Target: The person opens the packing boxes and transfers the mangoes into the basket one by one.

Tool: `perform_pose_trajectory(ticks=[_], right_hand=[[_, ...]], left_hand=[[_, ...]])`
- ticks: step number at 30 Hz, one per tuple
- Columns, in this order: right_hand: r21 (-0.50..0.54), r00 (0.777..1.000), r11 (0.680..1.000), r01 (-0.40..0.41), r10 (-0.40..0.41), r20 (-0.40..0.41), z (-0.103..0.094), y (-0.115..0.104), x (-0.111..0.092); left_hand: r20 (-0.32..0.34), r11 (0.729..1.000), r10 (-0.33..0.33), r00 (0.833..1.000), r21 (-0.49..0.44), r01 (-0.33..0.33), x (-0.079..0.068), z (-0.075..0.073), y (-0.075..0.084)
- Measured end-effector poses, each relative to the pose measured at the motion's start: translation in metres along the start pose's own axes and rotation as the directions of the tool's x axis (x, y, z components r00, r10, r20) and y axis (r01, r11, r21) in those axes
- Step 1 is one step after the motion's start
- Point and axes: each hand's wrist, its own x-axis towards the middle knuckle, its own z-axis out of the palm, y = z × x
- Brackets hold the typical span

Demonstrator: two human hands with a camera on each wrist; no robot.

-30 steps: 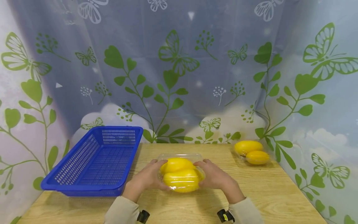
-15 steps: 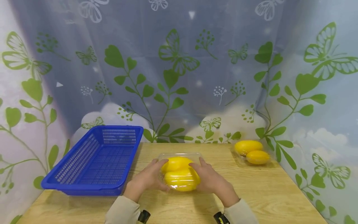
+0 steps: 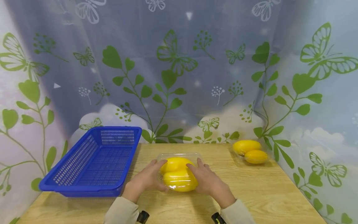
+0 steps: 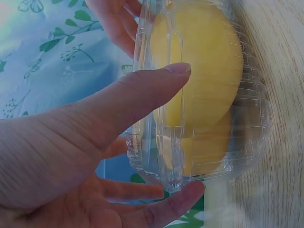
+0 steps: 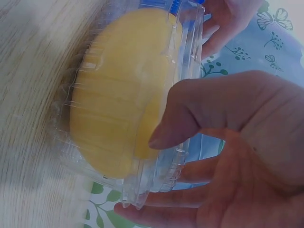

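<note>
A clear plastic clamshell box (image 3: 179,154) sits at the middle of the table, with smooth yellow mango-like fruits (image 3: 180,180) inside. My left hand (image 3: 146,179) grips its left side; in the left wrist view the thumb (image 4: 156,88) lies over the box's rim flange and the fingers spread along the other side. From the right, my right hand (image 3: 208,180) holds the opposite end. Its bent thumb (image 5: 178,114) presses near the rim in the right wrist view, with the fingers behind the flange. Whether the box is latched cannot be told.
To the left stands a blue slatted plastic basket (image 3: 102,166). Another clear box with two yellow fruits (image 3: 247,147) lies at the table's back right. A patterned curtain (image 3: 179,93) hangs behind the wooden table (image 3: 265,193).
My right hand has shifted slightly left, its thumb now further over the box top. The left hand keeps its grip, and the box stays about where it was.
</note>
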Motion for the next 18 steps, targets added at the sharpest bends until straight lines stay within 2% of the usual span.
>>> perform_pose_trajectory(ticks=[8,18], right_hand=[[-0.066,1.0,0.998,-0.015,0.016,0.01,0.0039,-0.002,0.002],[-0.079,1.0,0.997,-0.018,0.019,0.012,0.0033,-0.0037,0.0003]], left_hand=[[-0.014,1.0,0.02,1.0,0.022,-0.019,0.0001,-0.0001,0.0002],[-0.005,1.0,0.009,1.0,0.02,-0.009,-0.0022,-0.0011,0.001]])
